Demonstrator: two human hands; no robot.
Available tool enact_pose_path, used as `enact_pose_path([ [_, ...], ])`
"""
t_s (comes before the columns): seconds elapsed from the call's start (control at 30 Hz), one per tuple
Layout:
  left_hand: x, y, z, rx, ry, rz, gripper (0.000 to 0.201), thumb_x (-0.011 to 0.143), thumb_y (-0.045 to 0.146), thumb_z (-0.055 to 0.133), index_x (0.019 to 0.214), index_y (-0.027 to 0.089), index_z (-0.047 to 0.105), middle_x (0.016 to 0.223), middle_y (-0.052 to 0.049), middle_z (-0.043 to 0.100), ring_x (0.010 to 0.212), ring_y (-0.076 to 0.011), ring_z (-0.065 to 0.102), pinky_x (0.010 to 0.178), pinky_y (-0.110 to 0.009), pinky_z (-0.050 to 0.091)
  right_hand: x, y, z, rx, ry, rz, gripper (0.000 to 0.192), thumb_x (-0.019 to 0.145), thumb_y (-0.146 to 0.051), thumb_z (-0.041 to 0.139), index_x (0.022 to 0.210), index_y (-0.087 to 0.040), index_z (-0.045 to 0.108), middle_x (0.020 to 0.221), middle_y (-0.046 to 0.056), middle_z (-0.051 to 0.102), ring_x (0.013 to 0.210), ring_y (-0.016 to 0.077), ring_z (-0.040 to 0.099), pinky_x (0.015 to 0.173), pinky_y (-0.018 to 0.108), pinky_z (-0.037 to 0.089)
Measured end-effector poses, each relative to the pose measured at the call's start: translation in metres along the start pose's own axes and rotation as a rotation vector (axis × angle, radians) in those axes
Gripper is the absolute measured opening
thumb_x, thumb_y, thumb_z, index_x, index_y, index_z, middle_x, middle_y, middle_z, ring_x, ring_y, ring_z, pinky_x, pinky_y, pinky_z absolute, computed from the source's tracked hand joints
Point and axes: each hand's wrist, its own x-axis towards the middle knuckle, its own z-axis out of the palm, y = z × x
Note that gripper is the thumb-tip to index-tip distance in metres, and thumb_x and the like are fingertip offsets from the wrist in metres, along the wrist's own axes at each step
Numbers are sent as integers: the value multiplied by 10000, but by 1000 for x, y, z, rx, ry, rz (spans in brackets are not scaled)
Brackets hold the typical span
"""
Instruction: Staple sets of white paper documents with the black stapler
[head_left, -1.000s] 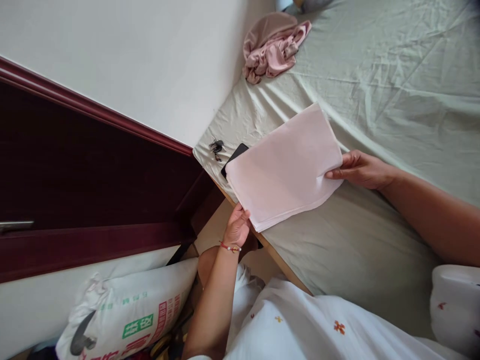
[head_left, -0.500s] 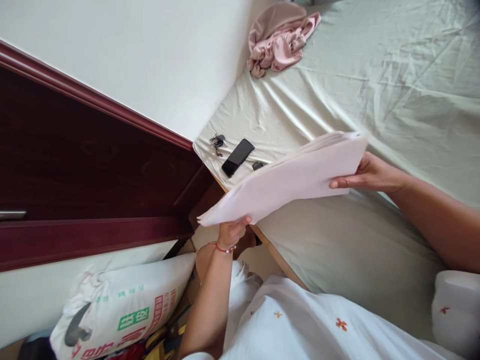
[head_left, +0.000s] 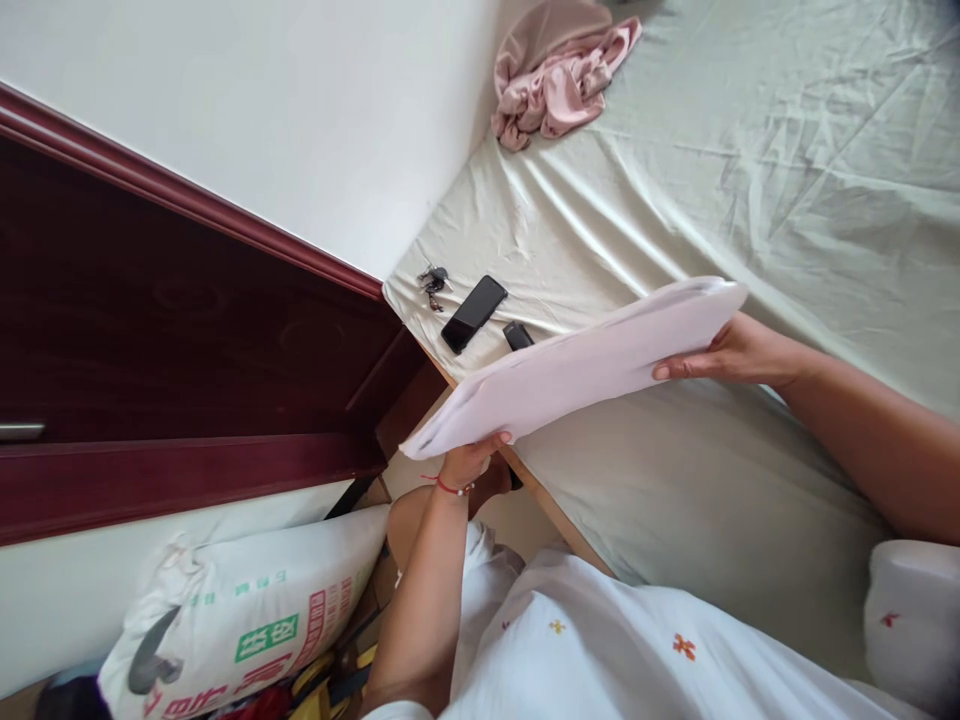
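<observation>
A stack of paper [head_left: 577,365] is held nearly flat above the bed's [head_left: 750,160] near edge, gripped at its lower end by the left hand [head_left: 465,462] and at its far end by the right hand [head_left: 731,352]. A phone [head_left: 473,313], keys [head_left: 433,283] and a small black item [head_left: 516,335] lie at the bed's corner. Pink cloth [head_left: 559,75] is bunched at the far edge by the wall.

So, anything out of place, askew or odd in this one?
Nothing is spilled or damaged. The stack of white paper sags between the left hand and right hand. The phone and keys lie close to the corner of the wrinkled bed sheet, and a pink garment lies crumpled by the wall.
</observation>
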Motion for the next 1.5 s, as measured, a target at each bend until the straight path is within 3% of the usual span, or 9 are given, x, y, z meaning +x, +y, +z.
enact_pose_path([
  [0.43,5,11,20,174,-181,55,402,549,304,997,909,238,830,978,-68,814,1088,-343,724,1119,-525,536,4,-6,6,-15,-51,22,476,729,-448,921,1110,-184,813,1022,80,810,1031,305,730,971,430,604],
  [0.63,2,5,29,86,20,10,402,619,337,980,978,250,820,1071,-91,813,1327,-363,644,1243,-495,422,5,2,8,-8,-8,41,486,780,-485,884,1152,-183,805,1176,104,794,1106,319,708,1019,465,572],
  [0.83,-5,-17,31,12,52,63,512,739,571,885,1100,226,773,1185,-93,792,1360,-285,638,1291,-447,359,6,11,15,131,17,3,515,810,-439,875,1264,-218,773,1284,107,765,1199,314,689,1072,461,556],
  [0.93,-9,-12,41,-53,84,61,549,769,588,863,1149,212,737,1104,-82,799,1203,-264,726,1099,-387,551,6,12,19,173,26,7,540,813,-408,877,1308,-231,752,1307,99,758,1222,308,687,1080,460,560],
  [1.0,-12,-5,48,-70,57,-2,567,791,633,825,1150,207,719,975,-69,797,891,-232,786,749,-316,622,7,12,19,161,51,28,519,793,-434,884,1259,-234,773,1276,86,771,1201,322,701,1057,484,579],
  [1.13,-19,4,46,41,-66,-66,539,853,710,714,972,184,709,718,-31,734,424,-128,592,373,-258,369,10,14,16,109,174,62,446,737,-501,906,1096,-251,817,1167,65,802,1136,339,725,996,503,612],
  [1.27,-22,3,31,204,-91,59,457,868,673,721,841,218,749,674,-42,722,676,-211,713,718,-337,633,8,12,9,67,213,-24,409,739,-513,896,1071,-288,816,1138,25,805,1141,306,721,1012,476,599],
  [1.37,-20,11,29,264,-74,150,353,777,588,850,895,258,808,893,-73,799,1090,-315,735,1118,-457,555,7,3,7,16,140,-45,396,734,-517,891,1049,-286,824,1075,25,808,1050,277,744,962,430,606],
  [1.5,-14,25,40,249,-168,192,291,784,500,865,985,290,847,1071,-74,810,1280,-361,663,1224,-511,459,9,-9,10,-35,31,-49,393,722,-588,870,937,-261,838,1006,42,807,952,262,743,868,387,610],
])
